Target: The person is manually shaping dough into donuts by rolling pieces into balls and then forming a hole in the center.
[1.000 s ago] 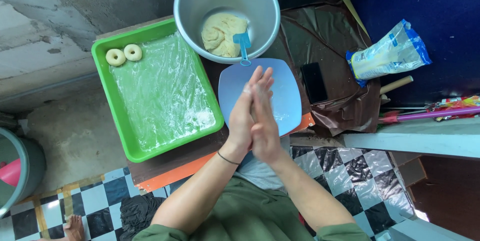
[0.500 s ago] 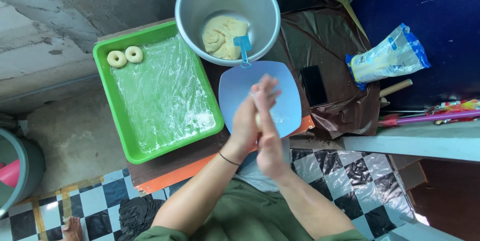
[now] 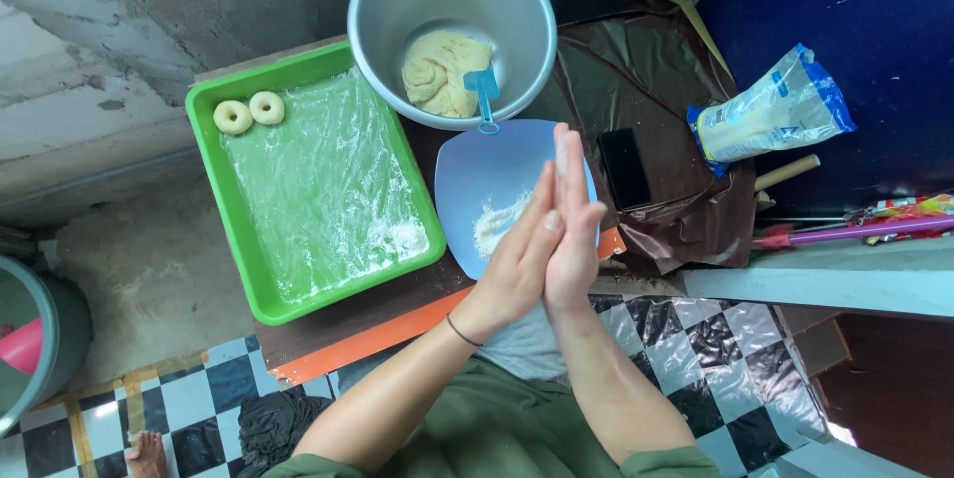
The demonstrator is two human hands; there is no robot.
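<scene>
My left hand (image 3: 512,264) and my right hand (image 3: 574,230) are pressed palm to palm above a blue cutting board (image 3: 467,175) that carries a small heap of flour (image 3: 497,222). A small piece of dough sits between the palms, almost wholly hidden. Beyond the board stands a metal bowl (image 3: 378,1) holding a lump of pale dough (image 3: 442,71) and a blue scraper (image 3: 485,95). To the left lies a green tray (image 3: 229,230) lined with floured plastic film. Two dough rings (image 3: 233,117) (image 3: 266,107) rest in its far corner.
A black phone (image 3: 623,167) lies on a brown plastic sheet (image 3: 616,61) to the right of the board. Further right are a clear bag of flour (image 3: 770,110) and a wooden handle (image 3: 785,172). A grey bucket (image 3: 40,339) stands on the floor at the left.
My right hand slid back toward me along the left palm, then forward again, so the fingers now point away over the board. Nothing else has moved.
</scene>
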